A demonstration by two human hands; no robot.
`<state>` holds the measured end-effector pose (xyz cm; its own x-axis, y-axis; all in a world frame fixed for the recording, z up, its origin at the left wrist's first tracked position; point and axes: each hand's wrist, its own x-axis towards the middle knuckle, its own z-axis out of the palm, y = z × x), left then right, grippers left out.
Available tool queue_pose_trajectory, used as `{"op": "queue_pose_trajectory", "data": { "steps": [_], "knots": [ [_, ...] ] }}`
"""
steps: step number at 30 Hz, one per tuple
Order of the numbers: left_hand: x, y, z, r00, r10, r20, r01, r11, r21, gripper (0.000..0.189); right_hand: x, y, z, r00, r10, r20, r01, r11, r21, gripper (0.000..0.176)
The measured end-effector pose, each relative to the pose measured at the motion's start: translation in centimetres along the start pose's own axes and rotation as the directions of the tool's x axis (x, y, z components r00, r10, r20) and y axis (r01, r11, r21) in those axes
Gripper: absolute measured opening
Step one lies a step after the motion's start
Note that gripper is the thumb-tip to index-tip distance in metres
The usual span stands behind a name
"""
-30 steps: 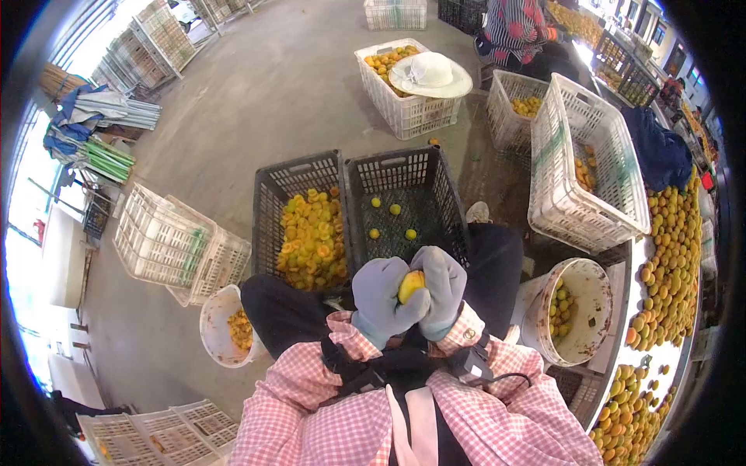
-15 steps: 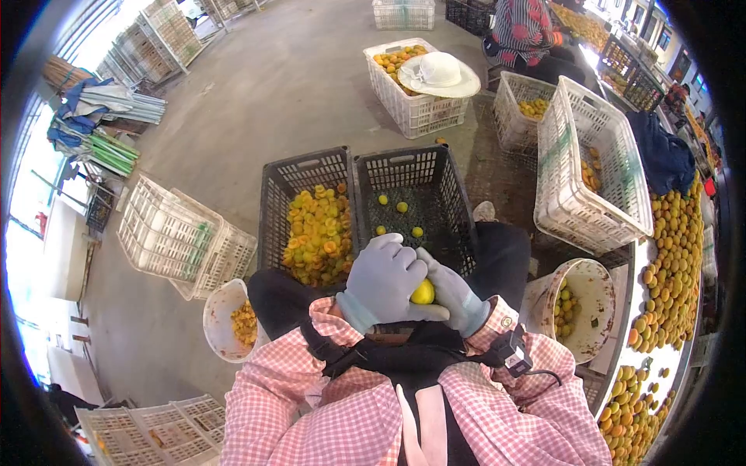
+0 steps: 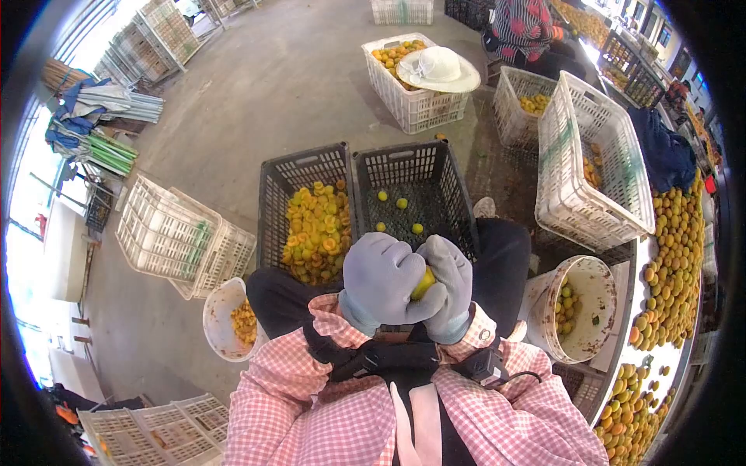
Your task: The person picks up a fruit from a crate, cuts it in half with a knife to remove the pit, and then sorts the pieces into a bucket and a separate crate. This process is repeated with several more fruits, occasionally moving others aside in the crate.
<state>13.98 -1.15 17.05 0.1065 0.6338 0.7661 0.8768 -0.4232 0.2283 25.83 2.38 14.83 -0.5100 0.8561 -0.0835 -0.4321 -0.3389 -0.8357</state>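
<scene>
Both my hands wear grey gloves and meet over my lap, around one yellow-green fruit. My left hand has its fingers curled against the fruit from the left. From the right, my right hand closes on the same fruit; its palm side is partly hidden. Just beyond them, a black crate on the left holds many split orange-yellow fruit pieces. Beside it, another black crate has several small green-yellow fruits on its bottom.
White buckets with fruit stand at left and right. Stacked white crates rise at right beside a table of fruit. A hat lies on a fruit crate ahead. A seated person is farther back.
My right hand has turned more upright and moved slightly inward around the fruit. My left hand has shifted a little left, and the fruit is slightly lower in view.
</scene>
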Motion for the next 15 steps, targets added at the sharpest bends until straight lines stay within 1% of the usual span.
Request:
{"op": "queue_pose_trajectory", "data": {
  "steps": [2, 3, 4, 5, 6, 7, 8, 9, 10, 11, 12, 13, 14, 15],
  "knots": [
    [-0.2, 0.1, -0.2, 0.999, -0.022, 0.026, 0.023, 1.000, -0.021, 0.039, -0.4, -0.4, 0.3, 0.995, -0.095, 0.023, 0.097, 0.988, -0.121, 0.032],
    [-0.3, 0.2, -0.3, 0.998, -0.041, 0.050, 0.043, 0.998, -0.043, 0.039, -0.7, -0.7, 0.5, 0.995, -0.095, 0.018, 0.097, 0.988, -0.122, 0.032],
    [-0.3, 0.3, -0.3, 0.998, -0.042, 0.047, 0.044, 0.998, -0.043, 0.039, -0.8, -1.0, 0.7, 0.991, -0.131, 0.004, 0.130, 0.981, -0.147, 0.033],
    [-0.4, 0.5, -0.6, 0.993, -0.070, 0.090, 0.078, 0.993, -0.089, 0.032, -1.0, -1.0, 0.8, 0.986, -0.164, -0.013, 0.159, 0.973, -0.169, 0.034],
    [-0.5, 0.7, -0.7, 0.987, -0.095, 0.130, 0.113, 0.985, -0.131, 0.026, -0.9, -1.1, 0.8, 0.987, -0.163, -0.012, 0.159, 0.973, -0.170, 0.034],
    [-0.7, 1.2, -0.3, 0.986, -0.099, 0.132, 0.116, 0.984, -0.132, 0.026, -0.9, -1.2, 0.7, 0.973, -0.228, 0.018, 0.227, 0.951, -0.211, 0.034],
    [-0.7, 1.8, 0.7, 0.973, -0.230, -0.037, 0.215, 0.947, -0.241, 0.024, -0.7, -1.3, 0.6, 0.954, -0.294, 0.051, 0.298, 0.921, -0.250, 0.035],
    [-1.0, 2.7, 1.8, 0.910, -0.374, -0.179, 0.292, 0.884, -0.364, 0.024, -0.6, -1.3, 0.2, 0.956, -0.289, 0.043, 0.290, 0.923, -0.253, 0.035],
    [-1.9, 3.5, 3.2, 0.849, -0.466, -0.250, 0.407, 0.877, -0.256, 0.025, 0.3, -1.3, -0.2, 0.905, -0.402, 0.142, 0.425, 0.829, -0.363, 0.033],
    [-2.8, 3.3, 3.6, 0.848, -0.468, -0.249, 0.409, 0.876, -0.257, 0.025, 1.1, -1.2, -0.5, 0.835, -0.491, 0.250, 0.549, 0.703, -0.452, 0.032],
    [-3.4, 3.4, 3.8, 0.787, -0.606, -0.119, 0.532, 0.763, -0.366, 0.028, 1.5, -0.8, -0.8, 0.869, -0.417, 0.265, 0.494, 0.729, -0.473, 0.030],
    [-3.4, 3.3, 3.4, 0.707, -0.707, 0.015, 0.637, 0.628, -0.447, 0.032, 1.8, 0.5, -0.6, 0.965, -0.249, 0.079, 0.261, 0.906, -0.334, 0.033],
    [-3.2, 2.9, 2.3, 0.241, -0.833, 0.497, 0.769, -0.148, -0.622, 0.042, 2.7, 1.1, -1.1, 0.983, -0.169, 0.072, 0.182, 0.951, -0.249, 0.037],
    [-3.4, 2.2, 2.2, 0.248, -0.835, 0.491, 0.765, -0.142, -0.628, 0.042, 3.5, 1.5, -1.9, 0.995, -0.081, 0.066, 0.091, 0.982, -0.163, 0.040]
  ]
}}
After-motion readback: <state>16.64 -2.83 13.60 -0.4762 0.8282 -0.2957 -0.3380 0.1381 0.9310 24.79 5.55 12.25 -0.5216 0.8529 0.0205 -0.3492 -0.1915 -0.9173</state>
